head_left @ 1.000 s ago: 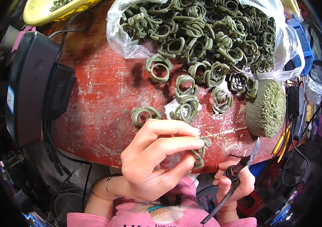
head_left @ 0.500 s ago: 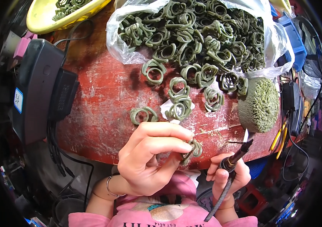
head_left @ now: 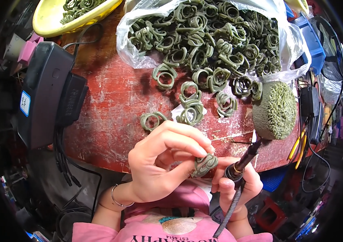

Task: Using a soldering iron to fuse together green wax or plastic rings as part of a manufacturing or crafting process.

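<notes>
My left hand [head_left: 159, 161] pinches a dark green wax ring [head_left: 204, 165] between thumb and fingertips, its textured face turned up. My right hand [head_left: 250, 182] is closed round a black corded wax pen [head_left: 247, 158], its tip pointing away toward a rough green wax lump [head_left: 275, 111]. The fingers of my right hand come close to the ring; whether they touch it I cannot tell. Beyond my left hand lies a loose green ring [head_left: 151, 121], and two stacked rings [head_left: 191, 113] rest over a white scrap. Another ring group [head_left: 226, 105] lies to their right.
A clear plastic bag [head_left: 133, 59] heaped with green rings spreads over the far side of the red worn table [head_left: 103, 121]. A yellow bowl [head_left: 44, 22] stands far left, a black box device [head_left: 42, 92] below it. Yellow-handled tools [head_left: 298, 147] and cables lie right.
The ring in my left hand has turned, showing its textured face more fully. My right hand and the wax pen have shifted left, closer to the ring.
</notes>
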A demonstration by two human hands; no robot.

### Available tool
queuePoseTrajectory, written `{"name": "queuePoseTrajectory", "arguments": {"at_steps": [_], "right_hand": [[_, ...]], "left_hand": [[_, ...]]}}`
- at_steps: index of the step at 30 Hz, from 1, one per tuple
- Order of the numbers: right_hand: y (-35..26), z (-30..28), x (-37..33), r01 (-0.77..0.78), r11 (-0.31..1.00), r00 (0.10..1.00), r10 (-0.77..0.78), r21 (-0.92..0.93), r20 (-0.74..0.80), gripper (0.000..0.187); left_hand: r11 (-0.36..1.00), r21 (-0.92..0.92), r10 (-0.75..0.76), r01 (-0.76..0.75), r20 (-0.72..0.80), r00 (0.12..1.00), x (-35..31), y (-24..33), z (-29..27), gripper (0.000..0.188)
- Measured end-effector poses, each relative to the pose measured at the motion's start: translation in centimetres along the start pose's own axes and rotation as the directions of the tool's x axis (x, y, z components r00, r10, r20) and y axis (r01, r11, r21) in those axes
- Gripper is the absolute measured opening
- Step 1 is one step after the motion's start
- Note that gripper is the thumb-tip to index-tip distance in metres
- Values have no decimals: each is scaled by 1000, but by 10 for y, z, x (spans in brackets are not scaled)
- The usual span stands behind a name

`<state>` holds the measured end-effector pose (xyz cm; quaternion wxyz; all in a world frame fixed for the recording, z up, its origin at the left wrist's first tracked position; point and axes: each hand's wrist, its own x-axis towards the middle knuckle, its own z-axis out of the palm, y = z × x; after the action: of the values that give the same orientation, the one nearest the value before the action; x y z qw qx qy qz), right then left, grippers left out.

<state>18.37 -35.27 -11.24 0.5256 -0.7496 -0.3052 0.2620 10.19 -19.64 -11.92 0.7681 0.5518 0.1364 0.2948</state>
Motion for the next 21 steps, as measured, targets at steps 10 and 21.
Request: {"name": "queuePoseTrajectory", "arguments": {"at_steps": [10,21], "right_hand": [[-18,12,10,-130,930,984,164,343,-72,16],[-6,22,1,26,991,962,11,133,-272,21]], "left_hand": [[997,-7,-80,81,76,994,4,-2,0,9],[962,230,91,-146,235,968,3,-6,-3,27]]}}
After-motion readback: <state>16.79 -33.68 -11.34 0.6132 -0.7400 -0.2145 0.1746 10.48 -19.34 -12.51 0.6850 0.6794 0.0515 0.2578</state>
